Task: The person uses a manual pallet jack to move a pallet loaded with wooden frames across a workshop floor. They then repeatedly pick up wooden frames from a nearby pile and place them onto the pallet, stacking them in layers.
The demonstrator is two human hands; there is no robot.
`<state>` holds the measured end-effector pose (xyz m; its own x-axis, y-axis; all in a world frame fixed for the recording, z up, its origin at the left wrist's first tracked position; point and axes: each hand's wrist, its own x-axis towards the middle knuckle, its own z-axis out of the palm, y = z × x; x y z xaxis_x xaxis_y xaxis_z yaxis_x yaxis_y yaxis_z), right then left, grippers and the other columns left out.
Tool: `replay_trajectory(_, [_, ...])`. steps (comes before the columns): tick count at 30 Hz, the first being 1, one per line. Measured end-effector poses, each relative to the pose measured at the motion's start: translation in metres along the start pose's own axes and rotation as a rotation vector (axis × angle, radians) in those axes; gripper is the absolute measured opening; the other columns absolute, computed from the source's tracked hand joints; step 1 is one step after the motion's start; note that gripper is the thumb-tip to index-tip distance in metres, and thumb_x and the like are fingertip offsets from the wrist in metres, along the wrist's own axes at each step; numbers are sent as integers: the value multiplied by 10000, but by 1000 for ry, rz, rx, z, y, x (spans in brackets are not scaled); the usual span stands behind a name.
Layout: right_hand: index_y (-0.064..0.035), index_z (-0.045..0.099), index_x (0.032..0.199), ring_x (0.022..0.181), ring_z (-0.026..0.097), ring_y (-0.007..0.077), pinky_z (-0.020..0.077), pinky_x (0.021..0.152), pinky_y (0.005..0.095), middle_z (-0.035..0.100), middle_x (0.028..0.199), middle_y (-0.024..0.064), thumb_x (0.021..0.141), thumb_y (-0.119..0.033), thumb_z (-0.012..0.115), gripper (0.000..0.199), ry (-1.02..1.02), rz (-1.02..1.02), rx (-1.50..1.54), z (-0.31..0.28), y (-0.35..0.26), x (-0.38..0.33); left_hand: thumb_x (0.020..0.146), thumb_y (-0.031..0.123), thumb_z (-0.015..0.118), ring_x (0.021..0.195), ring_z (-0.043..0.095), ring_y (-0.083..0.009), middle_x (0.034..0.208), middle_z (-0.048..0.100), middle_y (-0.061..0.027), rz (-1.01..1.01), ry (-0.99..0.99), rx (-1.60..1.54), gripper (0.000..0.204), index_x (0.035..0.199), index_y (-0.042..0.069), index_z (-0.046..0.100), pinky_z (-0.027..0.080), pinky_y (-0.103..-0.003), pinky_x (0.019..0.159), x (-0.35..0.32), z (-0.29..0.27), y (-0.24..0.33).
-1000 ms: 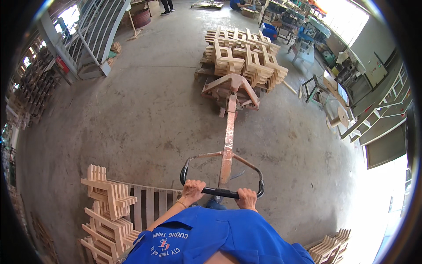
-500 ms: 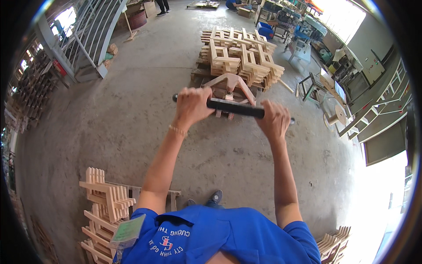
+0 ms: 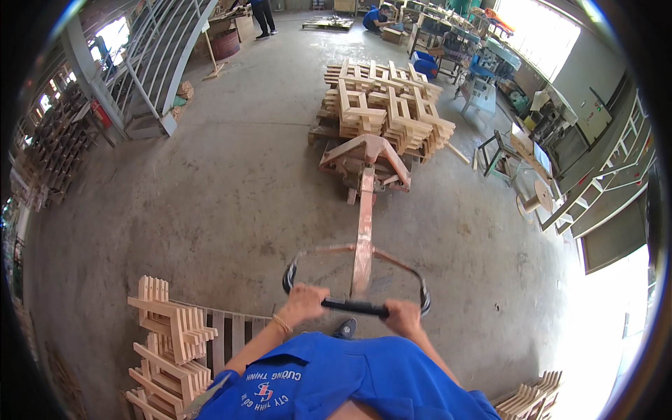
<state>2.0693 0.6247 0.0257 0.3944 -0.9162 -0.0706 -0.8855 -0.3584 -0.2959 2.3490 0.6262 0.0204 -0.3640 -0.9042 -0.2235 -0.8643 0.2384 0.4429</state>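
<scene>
Both of my hands grip the black crossbar of a pallet jack handle (image 3: 355,306), low and close to my body. My left hand (image 3: 305,302) is wrapped round the bar's left part, and my right hand (image 3: 404,317) round its right part. From the handle a worn reddish shaft (image 3: 364,231) runs forward to the pallet jack's body (image 3: 367,152). Just beyond that body, a tall stack of pale wooden frames (image 3: 388,105) rests on a wooden pallet (image 3: 323,131). The jack's forks are hidden.
More wooden frames (image 3: 171,329) are stacked beside a slatted pallet (image 3: 234,332) at near left, and others (image 3: 532,395) at near right. A metal staircase (image 3: 150,77) stands far left. Machines (image 3: 483,87), a cable spool (image 3: 535,198) and a crouching person (image 3: 378,19) are farther off.
My hands have come down and toward my body with the handle bar. The shaft, steeply foreshortened before, now slopes toward me in full view.
</scene>
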Motion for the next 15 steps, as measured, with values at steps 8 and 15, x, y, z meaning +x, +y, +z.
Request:
replay_trajectory(8, [-133, 615, 810, 634, 615, 296, 463, 580, 406, 626, 685, 94, 646, -193, 717, 202, 642, -101, -248, -198, -35, 179, 620, 296, 776, 664, 627, -217, 699, 638, -42, 115, 667, 174, 300, 795, 132, 594, 440, -341, 638, 128, -224, 3])
replay_trajectory(15, [-100, 582, 720, 644, 600, 314, 445, 581, 420, 597, 655, 110, 654, -214, 706, 182, 322, 41, -223, -131, -89, 191, 593, 402, 764, 567, 533, -172, 624, 506, -6, 422, 683, 398, 380, 714, 151, 505, 355, -346, 529, 102, -195, -102])
